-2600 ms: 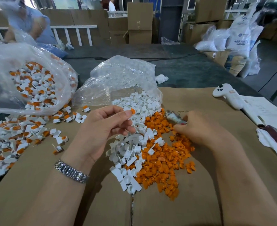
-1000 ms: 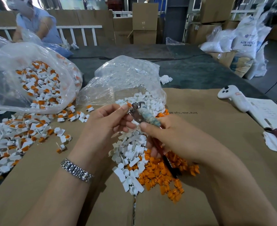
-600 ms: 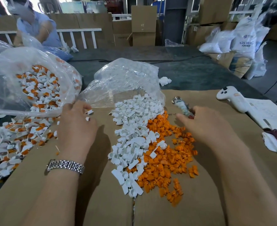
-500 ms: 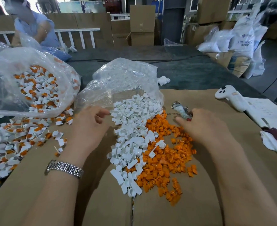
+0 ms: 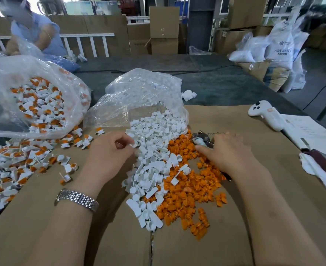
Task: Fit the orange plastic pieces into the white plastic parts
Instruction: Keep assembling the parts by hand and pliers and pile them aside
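White plastic parts [image 5: 154,150]: loose heap at mid-surface, orange plastic pieces [image 5: 189,181] touching its right side. Left hand [image 5: 108,152], back from dropping a fitted piece on the left pile, pinches a fresh white part. Right hand [image 5: 229,152] grips a metal tool [image 5: 201,140], reaching among the orange pieces. Next pairing begins.

Both forearms reach toward twelve o'clock. The left hand [image 5: 108,150] lies palm down with fingers curled; the right hand [image 5: 227,150] lies knuckles up, fingers curled under.
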A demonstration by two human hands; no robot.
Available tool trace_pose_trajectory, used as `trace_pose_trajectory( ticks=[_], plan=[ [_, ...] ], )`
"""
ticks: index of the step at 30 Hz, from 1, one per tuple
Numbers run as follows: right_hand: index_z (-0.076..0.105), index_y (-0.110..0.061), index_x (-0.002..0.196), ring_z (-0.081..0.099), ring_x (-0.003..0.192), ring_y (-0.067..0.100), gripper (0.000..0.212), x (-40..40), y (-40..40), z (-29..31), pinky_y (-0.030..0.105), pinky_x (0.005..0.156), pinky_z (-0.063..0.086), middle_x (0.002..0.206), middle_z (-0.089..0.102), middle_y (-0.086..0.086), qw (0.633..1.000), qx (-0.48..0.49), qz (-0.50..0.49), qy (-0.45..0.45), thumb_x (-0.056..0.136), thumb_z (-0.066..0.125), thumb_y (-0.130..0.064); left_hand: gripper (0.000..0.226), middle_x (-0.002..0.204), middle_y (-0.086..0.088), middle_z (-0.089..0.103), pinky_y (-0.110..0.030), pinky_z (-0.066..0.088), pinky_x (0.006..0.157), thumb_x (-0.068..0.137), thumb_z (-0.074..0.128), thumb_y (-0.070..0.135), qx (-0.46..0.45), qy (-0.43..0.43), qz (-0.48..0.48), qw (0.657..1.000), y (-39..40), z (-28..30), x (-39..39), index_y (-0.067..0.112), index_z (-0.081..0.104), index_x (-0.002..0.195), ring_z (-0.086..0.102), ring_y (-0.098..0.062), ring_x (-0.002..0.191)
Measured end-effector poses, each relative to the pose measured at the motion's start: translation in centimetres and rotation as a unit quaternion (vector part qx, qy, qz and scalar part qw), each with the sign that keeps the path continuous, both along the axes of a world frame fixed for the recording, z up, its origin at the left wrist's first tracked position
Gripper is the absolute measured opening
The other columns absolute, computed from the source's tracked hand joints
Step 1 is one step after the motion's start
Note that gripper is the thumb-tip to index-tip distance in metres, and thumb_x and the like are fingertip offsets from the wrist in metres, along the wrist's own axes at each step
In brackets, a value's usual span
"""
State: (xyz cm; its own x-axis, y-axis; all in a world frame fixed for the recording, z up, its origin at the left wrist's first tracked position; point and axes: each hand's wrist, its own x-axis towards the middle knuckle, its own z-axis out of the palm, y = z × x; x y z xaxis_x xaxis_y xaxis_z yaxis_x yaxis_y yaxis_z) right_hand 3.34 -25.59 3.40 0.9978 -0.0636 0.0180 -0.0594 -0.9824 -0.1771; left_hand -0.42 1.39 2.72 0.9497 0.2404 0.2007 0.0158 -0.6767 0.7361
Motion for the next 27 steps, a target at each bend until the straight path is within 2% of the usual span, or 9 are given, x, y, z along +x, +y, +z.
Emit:
trace_pose_trajectory(
  ticks=[2,4,6,10,15,19,21,24,27],
  plan=[
    [0.062,-0.019,0.115,0.05,0.115,0.029,0.054,-0.2,0.0,0.8,0.048,0.094,0.048,0.116,0.056,0.007,0.999,0.029,0.028,-0.028,0.087,0.061,-0.065,0.015,0.079,0.01,0.077,-0.024,0.053,0.072,0.091,0.075,0.017,-0.113,0.0,-0.018,0.993,-0.1,0.2,-0.2,0.032,0.076,0.09,0.074,-0.006,0.074],
    [0.065,-0.028,0.108,0.053,0.11,0.02,0.035,-0.5,-0.2,1.7,0.043,0.091,0.049,0.105,0.059,-0.006,0.992,0.072,0.094,-0.036,0.085,0.073,-0.052,0.01,0.084,0.001,0.08,-0.031,0.057,0.08,0.091,0.077,0.017,-0.22,0.012,-0.04,0.975,-0.2,0.4,-0.2,0.026,0.08,0.091,0.078,-0.014,0.079],
    [0.069,-0.034,0.098,0.056,0.103,0.012,0.019,-1.0,-0.3,2.3,0.039,0.09,0.05,0.093,0.062,-0.015,0.983,0.088,0.16,0.013,0.082,0.08,-0.037,0.008,0.092,-0.011,0.08,-0.032,0.061,0.079,0.085,0.08,0.019,-0.326,0.031,-0.065,0.943,-0.2,0.8,-0.3,0.019,0.082,0.092,0.079,-0.025,0.086],
    [0.073,-0.039,0.105,0.051,0.106,0.009,0.022,-1.5,0.0,2.5,0.038,0.095,0.047,0.09,0.057,-0.021,0.978,0.02,0.202,0.057,0.087,0.078,-0.028,0.019,0.102,-0.026,0.076,-0.025,0.062,0.072,0.077,0.08,0.014,-0.479,0.058,-0.108,0.869,-0.4,1.2,-0.4,0.005,0.081,0.094,0.077,-0.031,0.089],
    [0.073,-0.035,0.1,0.054,0.11,0.013,0.01,-1.4,0.5,2.1,0.04,0.097,0.047,0.099,0.066,-0.012,0.98,-0.004,0.195,0.031,0.09,0.073,-0.032,0.016,0.108,-0.029,0.074,-0.025,0.062,0.069,0.078,0.077,0.004,-0.556,0.091,-0.152,0.812,-1.1,1.4,-0.7,0.002,0.081,0.093,0.078,-0.032,0.091],
    [0.066,-0.023,0.088,0.063,0.092,0.015,0.007,-1.3,0.7,2.1,0.033,0.078,0.053,0.091,0.067,-0.007,0.975,0.105,0.194,-0.033,0.09,0.067,-0.029,0.013,0.109,-0.031,0.073,-0.024,0.063,0.069,0.082,0.073,0.004,-0.573,0.118,-0.175,0.792,-1.6,1.7,-1.0,0.003,0.081,0.091,0.078,-0.031,0.091],
    [0.062,-0.022,0.085,0.069,0.074,0.013,0.009,-1.7,0.8,2.7,0.025,0.065,0.055,0.08,0.071,-0.004,0.95,0.232,0.201,-0.053,0.089,0.07,-0.026,0.012,0.107,-0.029,0.074,-0.024,0.063,0.069,0.082,0.073,0.006,-0.568,0.13,-0.188,0.791,-1.9,1.9,-1.1,0.005,0.082,0.09,0.078,-0.029,0.088],
    [0.061,-0.019,0.091,0.075,0.069,0.013,0.014,-2.6,1.3,3.6,0.035,0.071,0.062,0.078,0.076,-0.002,0.889,0.387,0.245,-0.021,0.092,0.073,-0.025,0.014,0.103,-0.027,0.075,-0.024,0.063,0.066,0.079,0.075,0.008,-0.568,0.142,-0.199,0.786,-2.2,2.0,-1.3,0.005,0.081,0.092,0.078,-0.028,0.083],
    [0.067,-0.014,0.096,0.075,0.07,0.015,0.013,-3.1,2.0,3.9,0.029,0.074,0.062,0.083,0.076,0.001,0.842,0.458,0.283,-0.036,0.088,0.076,-0.021,0.014,0.103,-0.026,0.075,-0.024,0.063,0.068,0.083,0.072,0.005,-0.564,0.147,-0.215,0.784,-2.5,1.9,-1.5,0.004,0.081,0.094,0.078,-0.028,0.084]
  ],
)
